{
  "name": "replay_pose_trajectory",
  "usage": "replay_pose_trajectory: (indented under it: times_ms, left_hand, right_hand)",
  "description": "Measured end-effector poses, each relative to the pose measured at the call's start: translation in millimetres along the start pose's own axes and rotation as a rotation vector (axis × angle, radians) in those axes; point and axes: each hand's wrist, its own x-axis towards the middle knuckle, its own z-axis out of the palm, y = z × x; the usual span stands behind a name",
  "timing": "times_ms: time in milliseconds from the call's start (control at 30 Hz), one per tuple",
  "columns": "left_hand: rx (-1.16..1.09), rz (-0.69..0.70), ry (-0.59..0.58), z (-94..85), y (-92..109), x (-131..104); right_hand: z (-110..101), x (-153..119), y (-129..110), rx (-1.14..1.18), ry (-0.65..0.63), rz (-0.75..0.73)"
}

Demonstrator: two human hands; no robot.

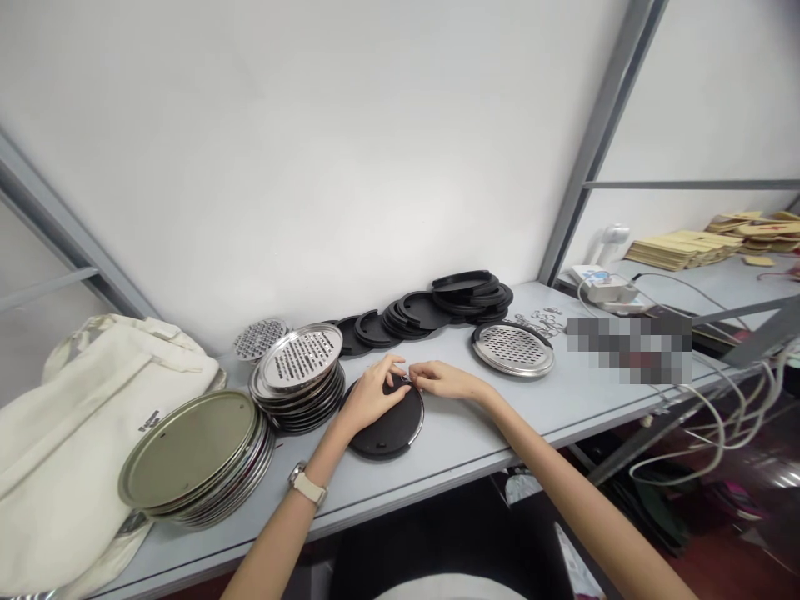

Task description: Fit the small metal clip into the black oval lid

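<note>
the black round plate (382, 423) lies on the grey table (462, 437), between the stack of perforated metal discs (304, 358) and the single perforated disc (513, 348). the left hand (377, 393) is partly open, fingers spread over the plate's far edge. the right hand (442, 381) has its fingers bent together at that edge; whether they grip anything i cannot tell.

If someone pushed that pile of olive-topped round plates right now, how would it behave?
The plate pile would probably slide apart, since its smooth discs look loosely stacked. Each disc seems thin but stiff, so it likely wouldn't flop.
</note>
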Motion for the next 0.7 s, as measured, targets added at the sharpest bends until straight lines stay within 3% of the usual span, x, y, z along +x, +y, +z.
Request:
replay_pose_trajectory:
  times_ms: [700]
  left_hand:
    - [-0.079, -0.062, 0.006, -0.4, 1.3, 1.7]
  right_hand:
    - [4.9, 1.2, 5.5, -0.092, 0.083, 0.002]
